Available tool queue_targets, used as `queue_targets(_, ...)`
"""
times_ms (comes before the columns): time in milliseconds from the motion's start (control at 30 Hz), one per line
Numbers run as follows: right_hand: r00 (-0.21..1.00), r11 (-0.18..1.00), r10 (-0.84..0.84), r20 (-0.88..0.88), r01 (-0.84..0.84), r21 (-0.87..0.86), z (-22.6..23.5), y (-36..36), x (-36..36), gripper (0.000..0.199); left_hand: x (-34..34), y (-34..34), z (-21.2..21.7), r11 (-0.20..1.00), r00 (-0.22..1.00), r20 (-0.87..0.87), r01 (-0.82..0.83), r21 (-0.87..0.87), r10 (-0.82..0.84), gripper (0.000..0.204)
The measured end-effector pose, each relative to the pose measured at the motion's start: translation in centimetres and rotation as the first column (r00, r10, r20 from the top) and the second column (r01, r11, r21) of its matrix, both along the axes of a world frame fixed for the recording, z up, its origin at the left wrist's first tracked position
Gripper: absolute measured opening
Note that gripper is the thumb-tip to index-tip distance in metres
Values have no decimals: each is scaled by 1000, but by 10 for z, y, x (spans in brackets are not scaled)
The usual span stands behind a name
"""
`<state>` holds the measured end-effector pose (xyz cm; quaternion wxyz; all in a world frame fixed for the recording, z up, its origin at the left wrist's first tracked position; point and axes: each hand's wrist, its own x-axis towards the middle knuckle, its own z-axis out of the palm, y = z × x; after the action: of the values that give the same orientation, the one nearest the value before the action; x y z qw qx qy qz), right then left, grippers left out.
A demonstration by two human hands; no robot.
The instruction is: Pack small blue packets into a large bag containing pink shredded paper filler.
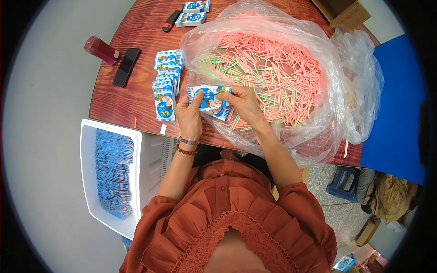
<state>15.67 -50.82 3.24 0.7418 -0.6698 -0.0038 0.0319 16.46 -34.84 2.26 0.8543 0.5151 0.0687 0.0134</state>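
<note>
Between my two hands is a small blue and white packet (210,96), held over the table's near edge. My left hand (190,119) pinches its left end with the thumb on top. At its right end, the fingers of my right hand (246,103) are closed on the packet. Another packet (221,113) shows partly beneath it. To the left of my left hand, several similar packets (165,102) lie overlapping in a row. Beyond my hands spreads a clear plastic bag (337,91), opened wide over many thin pink and green sticks (291,68).
A white bin (86,168) holding many blue packets stands at the left. On the table (150,32) are a phone (126,67), a red-capped bottle (102,50), a red and black cutter (172,20) and small card packs (191,19). A blue stool (343,184) stands at the right.
</note>
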Motion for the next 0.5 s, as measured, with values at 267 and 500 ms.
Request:
queue_targets(267,968,984,-156,197,135,115,3,-20,-4,14,1,-1,-2,992,995,-87,43,-116,-53,18)
queue_targets(500,847,847,160,507,146,-511,25,-22,-11,27,0,-7,-1,986,985,-109,121,-118,-134,24)
